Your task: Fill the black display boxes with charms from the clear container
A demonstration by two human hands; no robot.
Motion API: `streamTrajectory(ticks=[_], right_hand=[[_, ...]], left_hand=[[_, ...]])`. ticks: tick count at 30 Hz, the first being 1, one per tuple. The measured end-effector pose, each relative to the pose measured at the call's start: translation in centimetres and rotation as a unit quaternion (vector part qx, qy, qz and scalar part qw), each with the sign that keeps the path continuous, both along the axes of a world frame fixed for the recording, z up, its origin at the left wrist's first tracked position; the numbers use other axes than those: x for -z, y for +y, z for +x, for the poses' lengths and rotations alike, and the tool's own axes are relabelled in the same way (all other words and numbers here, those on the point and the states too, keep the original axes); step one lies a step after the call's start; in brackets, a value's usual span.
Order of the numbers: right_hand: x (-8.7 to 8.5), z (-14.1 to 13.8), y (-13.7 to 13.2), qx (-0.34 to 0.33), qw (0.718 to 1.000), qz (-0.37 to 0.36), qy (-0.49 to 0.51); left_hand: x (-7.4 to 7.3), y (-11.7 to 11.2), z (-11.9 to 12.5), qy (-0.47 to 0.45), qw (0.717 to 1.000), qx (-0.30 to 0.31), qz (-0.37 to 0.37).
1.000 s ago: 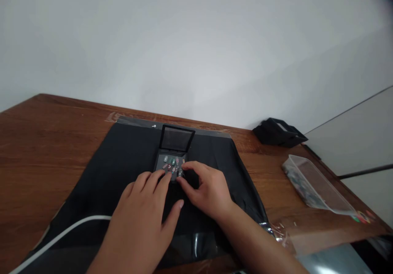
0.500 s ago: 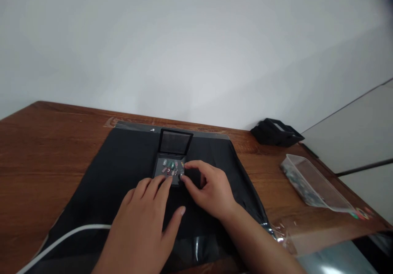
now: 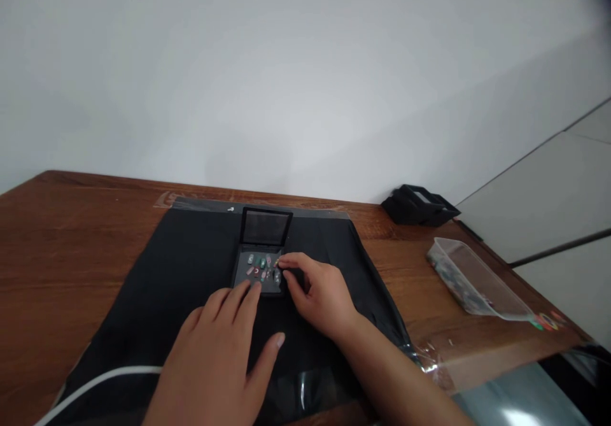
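I see a small black case (image 3: 260,272) lying open on a black cloth (image 3: 181,273) in the middle of the wooden counter (image 3: 62,235), its lid standing upright and small coloured pieces (image 3: 261,268) spread in its tray. My left hand (image 3: 224,343) rests flat on the cloth with the grip open, its fingertips touching the near edge of the case. My right hand (image 3: 317,292) is at the right side of the tray with thumb and forefinger pinched together over the pieces, but I cannot tell if a piece is between them; a clear plastic box (image 3: 470,279) lies well apart at the right.
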State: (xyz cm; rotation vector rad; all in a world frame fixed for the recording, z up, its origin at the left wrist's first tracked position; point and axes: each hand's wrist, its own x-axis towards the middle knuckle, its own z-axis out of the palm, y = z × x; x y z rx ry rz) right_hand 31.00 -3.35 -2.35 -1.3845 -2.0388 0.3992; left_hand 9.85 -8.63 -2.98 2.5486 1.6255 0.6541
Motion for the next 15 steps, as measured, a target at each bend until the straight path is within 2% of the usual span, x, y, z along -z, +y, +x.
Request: streamTrajectory(ticks=[5,9,12,15], right_hand=[[0.0,-0.1,0.0,0.018,1.0,0.015,0.021],[0.2,-0.1,0.1,0.044,0.997,0.003,0.061],[0.4,-0.2,0.1,0.049,0.995,-0.007,0.087],[0.3,-0.3,-0.2,0.028,0.997,-0.016,0.071]], left_hand=[[0.3,-0.8,-0.1,0.025,0.999,0.011,0.035],[0.5,-1.5,0.4,0.014,0.993,0.028,0.117],[0.4,-1.9,1.6,-0.016,0.982,0.059,0.178],[0.0,-3.5,2.5,-0.087,0.974,0.109,0.181]])
